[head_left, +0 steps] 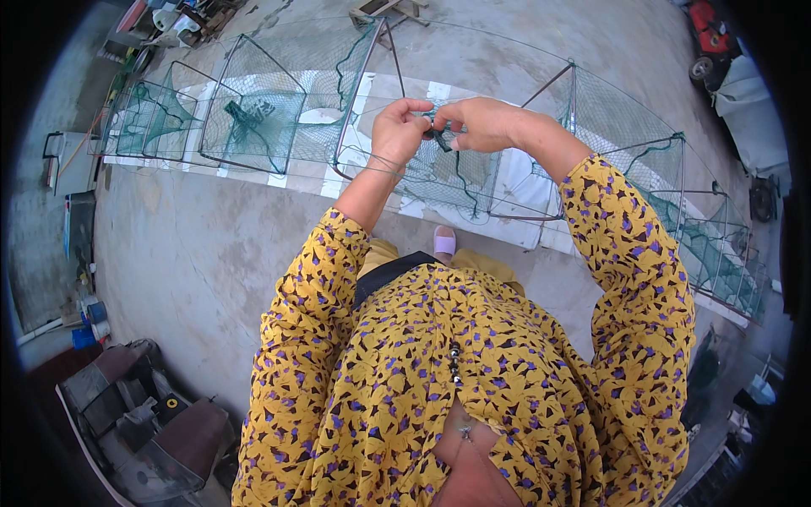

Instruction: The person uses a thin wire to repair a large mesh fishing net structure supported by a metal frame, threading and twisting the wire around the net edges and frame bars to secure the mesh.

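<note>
A long folding trap of green mesh (253, 127) on square metal frames (365, 68) stretches across white boards (228, 173). At its middle, my left hand (397, 133) has thumb and fingers closed on a small dark green bit of netting (443, 142). My right hand (477, 122) reaches in from the other side, its curled fingers on the same bit, close beside the left fingertips. Exactly what lies between the fingertips is partly hidden. A green cord (465, 190) hangs below them down the mesh.
My sandalled foot (443, 241) stands on the concrete floor (169, 245). A dark vehicle with a seat (139, 422) sits at lower left. A wooden stool (380, 13) is beyond the trap. A red wheeled machine (705, 34) and a grey cover (735, 110) are at upper right.
</note>
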{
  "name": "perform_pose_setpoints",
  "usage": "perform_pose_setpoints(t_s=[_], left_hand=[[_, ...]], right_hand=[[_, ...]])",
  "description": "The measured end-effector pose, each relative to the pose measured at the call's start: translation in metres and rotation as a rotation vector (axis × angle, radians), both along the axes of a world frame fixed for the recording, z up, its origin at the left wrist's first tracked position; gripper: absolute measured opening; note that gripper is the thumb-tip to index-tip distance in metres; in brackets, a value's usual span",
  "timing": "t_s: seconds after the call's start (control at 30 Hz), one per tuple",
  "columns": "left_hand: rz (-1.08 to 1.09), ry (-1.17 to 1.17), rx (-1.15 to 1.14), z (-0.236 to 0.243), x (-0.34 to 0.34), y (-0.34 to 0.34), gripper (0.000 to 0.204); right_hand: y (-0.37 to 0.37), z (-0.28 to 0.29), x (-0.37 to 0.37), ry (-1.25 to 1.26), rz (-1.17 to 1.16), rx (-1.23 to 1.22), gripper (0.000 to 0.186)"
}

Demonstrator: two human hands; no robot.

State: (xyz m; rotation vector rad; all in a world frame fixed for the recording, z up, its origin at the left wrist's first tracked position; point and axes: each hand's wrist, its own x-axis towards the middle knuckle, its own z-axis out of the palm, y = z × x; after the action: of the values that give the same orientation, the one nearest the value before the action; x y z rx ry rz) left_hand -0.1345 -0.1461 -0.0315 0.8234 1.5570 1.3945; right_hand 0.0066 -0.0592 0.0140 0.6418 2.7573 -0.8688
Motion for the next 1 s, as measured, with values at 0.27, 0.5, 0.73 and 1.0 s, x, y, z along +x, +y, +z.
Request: perform_pose_setpoints(t_s=[0.27,0.5,0.73,1.0], left_hand=[[-0.155,0.125,-0.047,-0.006,-0.006,0.001,0.015],[-0.086,0.249,-0.072,-0.009,-0.020,0.001,0.019],[0.072,1.241,-0.010,-0.006,-0.029,0.003,0.014],[0.256,0.676,0.068,-0.017,-0.038,0.011,0.012]], right_hand=[[-0.012,0.000,-0.008,-0.013,0.020,0.217,0.024],[-0.020,0.015,-0.015,-0.090,-0.109,0.408,0.027],[-0.017,0.012,-0.008,-0.068,-0.025,0.399,0.020],[-0.014,0.018,0.009,-0.231,-0.149,0.431,0.015]])
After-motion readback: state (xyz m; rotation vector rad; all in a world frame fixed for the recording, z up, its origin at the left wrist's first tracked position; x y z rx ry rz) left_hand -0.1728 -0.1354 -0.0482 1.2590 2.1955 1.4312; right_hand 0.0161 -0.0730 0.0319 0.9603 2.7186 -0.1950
